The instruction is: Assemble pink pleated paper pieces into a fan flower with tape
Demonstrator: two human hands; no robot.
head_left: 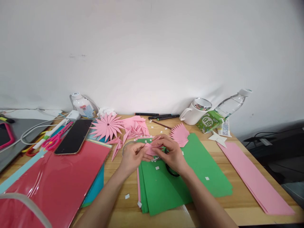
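A plain white wall (pixel 152 57) rises behind a light wooden table (pixel 114 186). At the left, a glossy red pack of sheets in clear plastic (pixel 55 180) lies flat, and a black rectangular smartphone (pixel 74 136) rests face up at its far edge. Just beside the phone are pink plastic scissors (pixel 62 132). Farther back stands a white plastic bottle with a printed label (pixel 83 106), near a white boxy power adapter (pixel 73 116). Slim black pens (pixel 146 114) lie near the wall. To their right stand a white mug with a shiny silver lid (pixel 193 115), a green printed packet (pixel 209 122) and a clear plastic bottle with a white cap (pixel 231 103).
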